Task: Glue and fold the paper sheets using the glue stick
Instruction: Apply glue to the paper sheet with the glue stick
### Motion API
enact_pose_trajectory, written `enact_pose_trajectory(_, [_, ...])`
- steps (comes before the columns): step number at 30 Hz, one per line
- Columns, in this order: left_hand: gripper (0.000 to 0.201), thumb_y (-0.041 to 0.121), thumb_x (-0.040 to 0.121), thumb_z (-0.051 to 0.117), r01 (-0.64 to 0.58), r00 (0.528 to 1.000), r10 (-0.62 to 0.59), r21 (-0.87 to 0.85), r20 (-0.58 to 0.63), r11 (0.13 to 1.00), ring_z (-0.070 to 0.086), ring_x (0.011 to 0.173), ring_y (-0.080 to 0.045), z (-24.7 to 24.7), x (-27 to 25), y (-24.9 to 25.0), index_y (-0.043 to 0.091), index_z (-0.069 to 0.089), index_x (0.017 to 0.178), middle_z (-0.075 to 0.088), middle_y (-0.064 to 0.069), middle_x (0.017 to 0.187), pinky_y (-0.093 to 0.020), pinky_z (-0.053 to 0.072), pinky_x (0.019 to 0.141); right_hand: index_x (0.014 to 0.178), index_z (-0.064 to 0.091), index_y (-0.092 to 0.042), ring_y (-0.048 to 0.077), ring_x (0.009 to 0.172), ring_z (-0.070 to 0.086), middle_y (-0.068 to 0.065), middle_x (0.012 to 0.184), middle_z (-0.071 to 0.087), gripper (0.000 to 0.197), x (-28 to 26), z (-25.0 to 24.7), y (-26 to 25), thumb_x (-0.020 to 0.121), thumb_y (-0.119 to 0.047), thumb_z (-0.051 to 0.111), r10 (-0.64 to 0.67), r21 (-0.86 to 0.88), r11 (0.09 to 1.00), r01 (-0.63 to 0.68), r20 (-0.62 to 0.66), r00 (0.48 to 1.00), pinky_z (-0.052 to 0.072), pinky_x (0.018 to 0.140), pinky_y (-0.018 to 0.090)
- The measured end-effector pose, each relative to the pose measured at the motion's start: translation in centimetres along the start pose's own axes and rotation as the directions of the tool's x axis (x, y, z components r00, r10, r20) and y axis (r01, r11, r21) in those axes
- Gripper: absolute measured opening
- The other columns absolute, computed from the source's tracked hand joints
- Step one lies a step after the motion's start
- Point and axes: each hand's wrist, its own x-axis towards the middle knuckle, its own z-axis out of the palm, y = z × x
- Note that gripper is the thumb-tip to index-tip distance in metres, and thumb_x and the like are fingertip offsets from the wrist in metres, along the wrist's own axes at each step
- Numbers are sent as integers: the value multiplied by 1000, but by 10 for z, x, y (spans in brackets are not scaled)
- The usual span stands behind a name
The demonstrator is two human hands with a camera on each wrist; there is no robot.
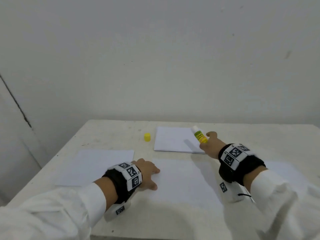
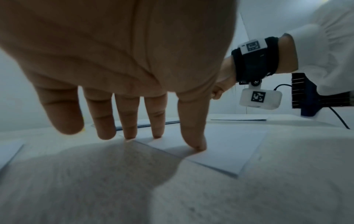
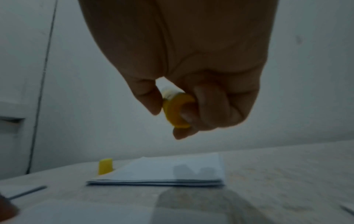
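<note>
Nearest to us lies a single paper sheet [image 1: 185, 181], flat and unfolded on the table [image 1: 110, 134]. Our left hand [image 1: 147, 172] pins its left edge with straight, spread fingers [image 2: 193, 136], their tips pressing down on the paper and nothing gripped. We see no glue on this sheet and no crease, so we judge the gluing of it has not yet begun and the fold is still to come.

To the left of that hand a second sheet [image 1: 97, 167] lies flat on the table, apart from the first; whether it has been worked on we cannot tell.

Further out, our right hand [image 1: 210, 144] hovers above the near right corner of a stack of paper [image 1: 174, 139]. Its thumb and fingers are curled round the lower end of the glue stick [image 1: 200, 135] — a yellow-green tube with a printed label and a pale tip pointing up and away from us. The wrist view shows the yellow base [image 3: 178, 110] pinched between the thumb and curled fingers.

Its cap [image 1: 147, 137] is already off — a small yellow piece standing upright on the table, just left of the stack. The stack itself looks neat and square, several sheets thick, so most of the job appears to lie ahead.
</note>
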Motion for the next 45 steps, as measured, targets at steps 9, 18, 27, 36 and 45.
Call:
enact_pose_trajectory(9, [78,67,83,47,-33,999,36,113,-20,993,26,137,-28,14,-2,5,30,25,148,28,-3,153,-44,25,107,61,38,-15,16,58,41,0,63,40,40,-27,52,-58,83,-32,66,-176,-132,975,178,29,984,29,52,26])
enact_pose_trajectory(18, [68,58,89,49,-38,998,43,128,-37,991,30,134,-31,15,-3,4,29,29,147,32,-6,150,-46,30,104,81,43,-14,20,84,47,2,87,48,24,-31,94,-83,87,-31,58,-196,-296,931,214,91,976,34,58,25])
enact_pose_trajectory(27, [76,71,74,58,-70,997,73,202,-9,977,38,118,-30,6,13,-5,20,47,130,43,-5,129,-49,38,97,92,46,-9,21,80,48,2,79,46,25,-25,25,-23,89,-31,57,-2,-414,910,-28,-73,997,29,49,22])
enact_pose_trajectory(36, [113,79,69,57,-76,995,65,170,69,982,1,147,-29,-1,19,-15,23,5,153,0,6,161,-57,13,115,89,48,-9,26,82,50,7,87,53,19,-31,8,-9,82,-22,60,-16,-174,985,-24,-221,975,36,66,27])
enact_pose_trajectory(45, [119,63,60,78,-18,994,11,65,107,998,24,138,-33,-16,-6,-13,35,6,151,21,-4,153,-50,30,110,67,44,-15,19,72,48,0,70,47,29,-60,83,-75,82,-33,62,-238,-271,916,296,226,944,33,52,25])
